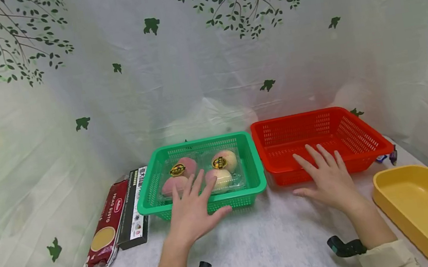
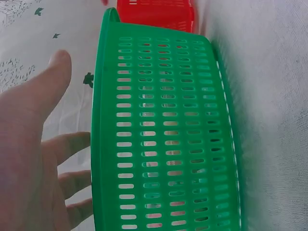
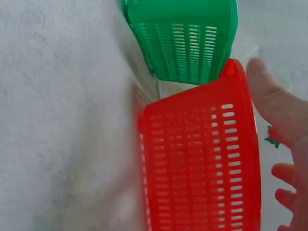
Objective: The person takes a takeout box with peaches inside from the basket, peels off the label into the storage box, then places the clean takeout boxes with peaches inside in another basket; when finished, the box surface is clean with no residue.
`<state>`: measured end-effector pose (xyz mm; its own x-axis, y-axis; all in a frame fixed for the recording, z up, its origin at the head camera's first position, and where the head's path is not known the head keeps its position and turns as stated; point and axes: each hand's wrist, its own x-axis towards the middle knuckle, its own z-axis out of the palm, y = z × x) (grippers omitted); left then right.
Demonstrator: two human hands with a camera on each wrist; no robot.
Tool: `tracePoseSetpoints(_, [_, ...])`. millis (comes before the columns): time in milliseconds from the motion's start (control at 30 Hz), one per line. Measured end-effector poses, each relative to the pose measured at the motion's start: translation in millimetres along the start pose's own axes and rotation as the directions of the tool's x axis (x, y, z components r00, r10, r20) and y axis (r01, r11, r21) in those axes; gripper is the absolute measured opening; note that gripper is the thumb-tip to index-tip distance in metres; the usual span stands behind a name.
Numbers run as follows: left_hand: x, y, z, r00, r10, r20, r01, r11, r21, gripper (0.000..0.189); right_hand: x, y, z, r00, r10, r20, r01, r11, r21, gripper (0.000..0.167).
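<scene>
My left hand (image 1: 192, 215) and right hand (image 1: 331, 184) are spread, released, by the green basket (image 1: 244, 198) and red basket (image 1: 288, 174), which sit side by side, openings up, long axes running left-right.

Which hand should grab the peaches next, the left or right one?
Probably the left hand: it is empty and spread over the near rim of the green basket, close to the packed peaches. The right hand is farther off, by the red basket.
</scene>
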<state>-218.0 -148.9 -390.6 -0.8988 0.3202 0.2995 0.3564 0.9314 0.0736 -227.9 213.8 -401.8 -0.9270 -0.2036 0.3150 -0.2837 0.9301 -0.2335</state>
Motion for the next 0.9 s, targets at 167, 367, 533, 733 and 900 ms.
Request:
tracePoseSetpoints(167, [1.5, -0.1, -1.6, 0.997, -0.023, -0.067, 0.02, 0.999, -0.048, 0.083, 5.8, -8.3, 2.3, 0.996, 0.016, -0.092, -0.007, 0.995, 0.103, 0.097])
tracePoseSetpoints(367, [2.1, -6.1, -2.9, 0.983, -0.019, -0.182, -0.003, 0.993, -0.119, 0.067, 13.6, -36.0, 4.8, 0.981, 0.094, -0.169, -0.007, 0.892, 0.451, 0.075])
tracePoseSetpoints(533, [3.1, -16.1, -4.3, 0.963, -0.076, -0.257, 0.016, 0.973, -0.229, 0.053, 30.3, -68.5, 4.3, 0.991, 0.083, -0.104, 0.017, 0.694, 0.719, 0.061])
tracePoseSetpoints(733, [2.5, -30.2, -12.1, 0.921, -0.205, -0.33, 0.068, 0.921, -0.383, 0.048, 55.4, -98.0, 11.1, 0.99, 0.105, 0.089, -0.132, 0.534, 0.835, 0.059])
tracePoseSetpoints(900, [0.2, -46.5, -16.8, 0.894, -0.305, -0.329, 0.107, 0.857, -0.505, 0.046, 72.2, -109.7, 18.9, 0.98, 0.093, 0.177, -0.2, 0.41, 0.89, 0.057])
